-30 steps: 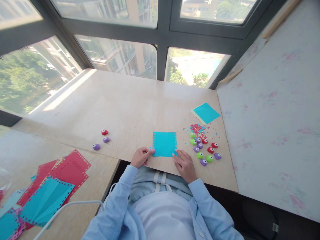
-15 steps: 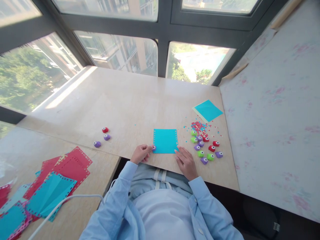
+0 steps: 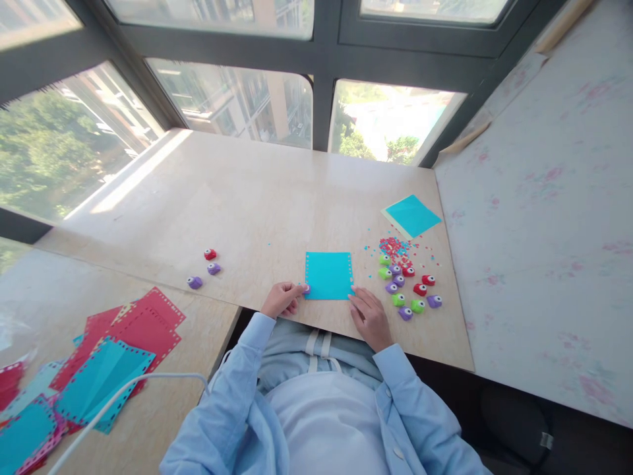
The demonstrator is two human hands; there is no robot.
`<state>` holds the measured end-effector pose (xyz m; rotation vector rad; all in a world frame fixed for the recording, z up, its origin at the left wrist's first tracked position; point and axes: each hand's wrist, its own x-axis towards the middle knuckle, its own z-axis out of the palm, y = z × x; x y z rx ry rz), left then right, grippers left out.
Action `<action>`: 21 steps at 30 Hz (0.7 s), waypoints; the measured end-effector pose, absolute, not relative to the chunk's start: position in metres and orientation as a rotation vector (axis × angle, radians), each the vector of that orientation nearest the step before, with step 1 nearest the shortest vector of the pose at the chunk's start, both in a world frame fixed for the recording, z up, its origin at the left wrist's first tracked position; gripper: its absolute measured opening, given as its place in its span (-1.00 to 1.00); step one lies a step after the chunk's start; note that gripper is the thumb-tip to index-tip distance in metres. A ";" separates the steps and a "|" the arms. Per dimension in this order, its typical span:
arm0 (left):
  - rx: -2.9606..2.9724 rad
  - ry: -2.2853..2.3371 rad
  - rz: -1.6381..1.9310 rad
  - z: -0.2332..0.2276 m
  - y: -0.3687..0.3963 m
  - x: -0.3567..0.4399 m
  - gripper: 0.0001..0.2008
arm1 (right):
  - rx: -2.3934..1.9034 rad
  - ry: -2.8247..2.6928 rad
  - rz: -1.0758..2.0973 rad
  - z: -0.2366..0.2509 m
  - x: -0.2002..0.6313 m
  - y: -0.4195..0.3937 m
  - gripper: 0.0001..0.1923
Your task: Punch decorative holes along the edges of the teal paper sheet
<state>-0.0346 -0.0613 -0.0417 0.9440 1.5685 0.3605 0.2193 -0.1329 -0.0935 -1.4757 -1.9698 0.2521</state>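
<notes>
A blue square of paper (image 3: 328, 276) lies flat on the table in front of me, with small punched holes along its left and right edges. My left hand (image 3: 283, 299) is closed on a small purple craft punch (image 3: 306, 289) at the sheet's lower left edge; the thumb presses on its top. On the other side, my right hand (image 3: 370, 318) rests with fingers stretched out, fingertips touching the paper's lower right corner. To its right sits a group of red, green and purple craft punches (image 3: 398, 300).
Red and blue paper bits (image 3: 394, 248) lie scattered behind the punches, near a stack of blue sheets (image 3: 413, 216). Left of the paper stand a red punch (image 3: 210, 254) and two purple ones. Punched red sheets (image 3: 158, 316) and a white cable (image 3: 143, 378) are at the lower left.
The left thumb has moved onto the top of the purple punch. Otherwise the view has only shifted slightly; the paper and right hand look the same.
</notes>
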 end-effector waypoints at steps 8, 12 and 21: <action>0.950 1.566 0.305 -0.041 -0.057 -0.035 -0.54 | -1.476 -1.961 0.255 -0.094 0.219 -0.133 -0.68; 0.943 1.568 0.266 -0.039 -0.055 -0.034 -0.53 | -1.482 -1.953 0.258 -0.093 0.219 -0.133 -0.68; 0.958 1.572 0.246 -0.039 -0.054 -0.033 -0.55 | -1.495 -1.955 0.270 -0.093 0.218 -0.133 -0.68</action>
